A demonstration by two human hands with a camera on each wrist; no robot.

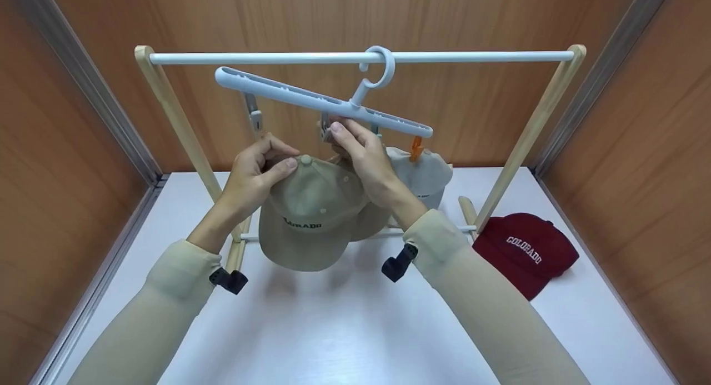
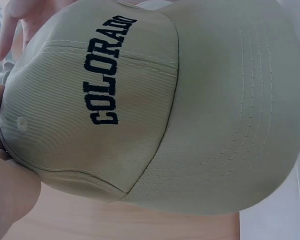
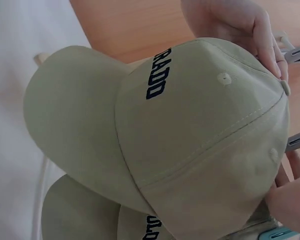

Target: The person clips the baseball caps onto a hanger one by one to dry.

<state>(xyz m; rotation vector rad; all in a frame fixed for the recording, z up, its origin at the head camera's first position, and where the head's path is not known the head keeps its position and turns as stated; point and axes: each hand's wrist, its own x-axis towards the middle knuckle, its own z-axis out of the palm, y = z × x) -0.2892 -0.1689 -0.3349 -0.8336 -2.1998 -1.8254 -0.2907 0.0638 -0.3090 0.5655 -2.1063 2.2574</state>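
Thumb and fingers of my left hand (image 1: 253, 174) pinch a khaki cap (image 1: 314, 193) by its crown, beside the top button. The cap hangs brim down, its dark COLORADO lettering facing me. My right hand (image 1: 369, 160) is up under the light blue hanger (image 1: 316, 100), its thumb and fingers gripping a grey clip (image 1: 325, 130). In the right wrist view that grey clip (image 3: 298, 140) lies close to the top of the cap. Behind it is a second khaki cap (image 1: 371, 221), and a teal clip (image 3: 278, 234) shows at that one.
The hanger hooks over a white rail (image 1: 477, 56) and tilts down rightward. An orange clip (image 1: 416, 149) holds a pale grey cap (image 1: 425, 174) at its right end. Another grey clip (image 1: 255, 120) hangs at left. A maroon cap (image 1: 527, 249) lies on the white table (image 1: 311, 340).
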